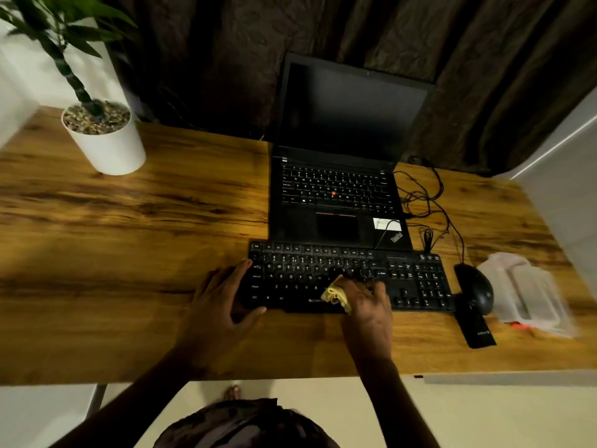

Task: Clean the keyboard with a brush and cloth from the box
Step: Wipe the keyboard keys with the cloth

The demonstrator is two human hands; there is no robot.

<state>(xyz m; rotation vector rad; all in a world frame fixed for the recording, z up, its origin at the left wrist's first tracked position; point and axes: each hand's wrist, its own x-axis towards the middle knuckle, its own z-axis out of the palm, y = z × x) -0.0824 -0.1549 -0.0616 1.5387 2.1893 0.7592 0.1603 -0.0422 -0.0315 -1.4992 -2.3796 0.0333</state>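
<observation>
1. A clear plastic box (529, 292) sits at the right edge of the frame on the brown wood-grain desk (129, 237), just right of a black mouse (475, 287). The box is blurred, so what lies in it cannot be made out, perhaps something pale.
2. At the upper left, a white round pot (106, 147) holds small pebbles and a green leafy plant (64, 43).
3. The black full-size keyboard (420, 279) lies at centre frame. Its long axis runs left to right, dipping slightly toward the right. The function row is on the far side and the number pad at the right end. Its far edge lies just against the front of an open black laptop (339, 195) with a dark screen.
4. A crumpled yellow cloth (336, 295) rests on the keys in the lower middle of the keyboard. The right hand (368, 305) grips it with curled fingers, bunching it against the keys.
5. The left hand (223, 299) is spread wide at the keyboard's left end, forefinger touching the far-left corner and thumb against the near edge.
6. Thin black cables (429, 202) coil to the right of the laptop. A flat black oblong object (475, 328) lies below the mouse, angled toward the lower right.
</observation>
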